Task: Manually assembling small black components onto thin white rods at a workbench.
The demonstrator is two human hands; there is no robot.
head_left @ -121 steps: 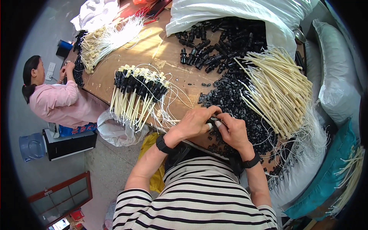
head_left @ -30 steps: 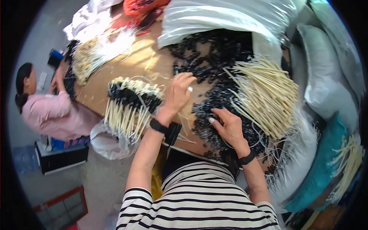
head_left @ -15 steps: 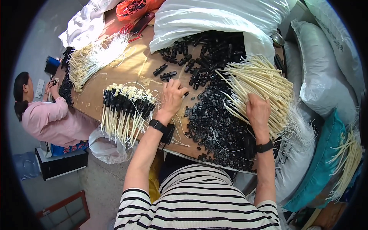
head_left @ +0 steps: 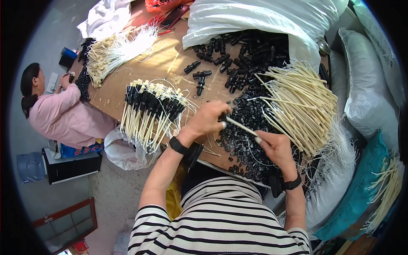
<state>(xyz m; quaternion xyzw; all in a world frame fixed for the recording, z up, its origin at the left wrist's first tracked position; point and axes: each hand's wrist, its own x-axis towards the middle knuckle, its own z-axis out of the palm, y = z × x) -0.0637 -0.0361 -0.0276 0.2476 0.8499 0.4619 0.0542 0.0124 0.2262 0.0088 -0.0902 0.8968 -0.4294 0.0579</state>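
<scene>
Over the pile of small black pieces (head_left: 240, 146), my two hands meet at one cream-coloured stick (head_left: 242, 126). My right hand (head_left: 277, 149) pinches the stick near its right end. At its other end, my left hand (head_left: 207, 121) is closed round a small black plastic part (head_left: 223, 117), mostly hidden by the fingers. To the left lies a bunch of finished pieces (head_left: 151, 112), sticks with black connectors and white cords. A large bundle of loose cream sticks (head_left: 301, 106) rests right of my hands. Beyond them are scattered black connectors (head_left: 202, 78).
A white sack (head_left: 250, 23) spills black connectors onto the wooden table (head_left: 170, 63). Another stick bundle with white cords (head_left: 110, 53) lies far left. A person in pink (head_left: 63, 106) works at the table's left end. Full sacks (head_left: 367, 80) crowd the right side.
My right hand has left the large bundle with one stick and come left. My left hand has moved toward it, away from the loose connectors. The view has shifted slightly.
</scene>
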